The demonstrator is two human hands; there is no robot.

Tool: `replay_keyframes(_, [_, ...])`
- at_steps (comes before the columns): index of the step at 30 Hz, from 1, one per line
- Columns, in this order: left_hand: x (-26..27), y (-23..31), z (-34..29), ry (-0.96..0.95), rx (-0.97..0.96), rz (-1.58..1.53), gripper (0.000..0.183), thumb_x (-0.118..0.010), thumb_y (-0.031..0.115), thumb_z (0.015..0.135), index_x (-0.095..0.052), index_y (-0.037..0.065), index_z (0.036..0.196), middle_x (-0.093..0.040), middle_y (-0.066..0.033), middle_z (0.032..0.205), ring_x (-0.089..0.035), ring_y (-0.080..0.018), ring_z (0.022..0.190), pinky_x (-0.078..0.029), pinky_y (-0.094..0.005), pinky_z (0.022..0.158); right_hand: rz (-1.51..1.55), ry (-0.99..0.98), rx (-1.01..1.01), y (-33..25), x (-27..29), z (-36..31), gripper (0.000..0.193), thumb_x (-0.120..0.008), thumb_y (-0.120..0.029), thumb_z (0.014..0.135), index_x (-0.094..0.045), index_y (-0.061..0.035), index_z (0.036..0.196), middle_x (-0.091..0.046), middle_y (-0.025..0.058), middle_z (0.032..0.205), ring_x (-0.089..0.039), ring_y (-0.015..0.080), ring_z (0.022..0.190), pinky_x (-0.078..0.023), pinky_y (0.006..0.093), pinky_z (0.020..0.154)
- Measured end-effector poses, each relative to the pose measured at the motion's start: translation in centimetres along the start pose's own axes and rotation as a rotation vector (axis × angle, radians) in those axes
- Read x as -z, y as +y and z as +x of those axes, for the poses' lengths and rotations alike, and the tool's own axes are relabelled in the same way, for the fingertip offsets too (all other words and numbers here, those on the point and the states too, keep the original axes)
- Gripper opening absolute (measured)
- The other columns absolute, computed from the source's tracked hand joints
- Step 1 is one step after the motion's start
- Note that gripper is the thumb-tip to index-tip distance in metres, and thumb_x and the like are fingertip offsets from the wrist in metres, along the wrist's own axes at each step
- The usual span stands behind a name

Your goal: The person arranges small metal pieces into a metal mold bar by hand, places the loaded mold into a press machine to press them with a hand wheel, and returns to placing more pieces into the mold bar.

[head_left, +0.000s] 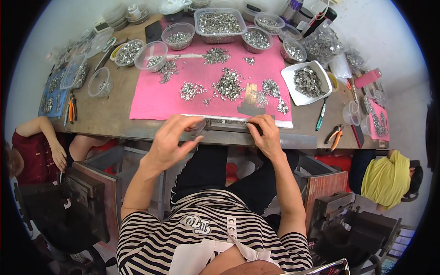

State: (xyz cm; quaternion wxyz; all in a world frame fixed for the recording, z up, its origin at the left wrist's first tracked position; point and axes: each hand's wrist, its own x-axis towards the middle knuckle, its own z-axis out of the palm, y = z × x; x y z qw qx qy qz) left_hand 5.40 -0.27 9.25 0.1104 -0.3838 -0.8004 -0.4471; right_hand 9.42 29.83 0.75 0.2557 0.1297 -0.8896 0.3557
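My left hand pinches a small see-through plastic piece between thumb and fingers; its exact kind is unclear. The piece is beside the left end of a narrow dark metal jig, which lies along the table's front edge and has small pieces in a row on it. Bent round the jig's right end are the fingers of my right hand, thumb and index close together. Just beyond lie brass-coloured strips, a flat grey piece and a heap of tiny silvery metal parts.
A pink mat covers the table's middle. Tubs of metal parts line the back, including a large rectangular tub. At right are a white tray and orange-handled pliers. People in red and yellow sit either side.
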Motion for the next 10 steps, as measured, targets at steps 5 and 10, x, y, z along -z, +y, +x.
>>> replay_keyframes(5, [-3.2, -0.3, 1.3, -0.015, -0.114, -0.030, 0.048, -0.080, -0.004, 0.070, -0.068, 0.004, 0.115, -0.062, -0.0103, 0.099, -0.061, -0.0264, 0.088, -0.052, -0.0370, 0.077, -0.129, -0.104, 0.067, -0.1, -0.3, 0.8, 0.015, -0.074, -0.002, 0.083, -0.069, -0.0052, 0.098, -0.065, 0.0081, 0.095, -0.062, 0.0282, 0.091, -0.046, 0.0387, 0.079])
replay_keyframes(10, [-5.1, -0.1, 1.7, -0.030, -0.120, -0.040, 0.044, -0.079, -0.002, 0.071, -0.069, 0.005, 0.114, -0.061, -0.0096, 0.099, -0.060, -0.0275, 0.088, -0.051, -0.0373, 0.078, 0.052, -0.073, -0.090, 0.8, 0.7, 0.6, 0.015, -0.072, -0.005, 0.086, -0.071, -0.0057, 0.101, -0.068, 0.0092, 0.100, -0.063, 0.0283, 0.095, -0.046, 0.0397, 0.086])
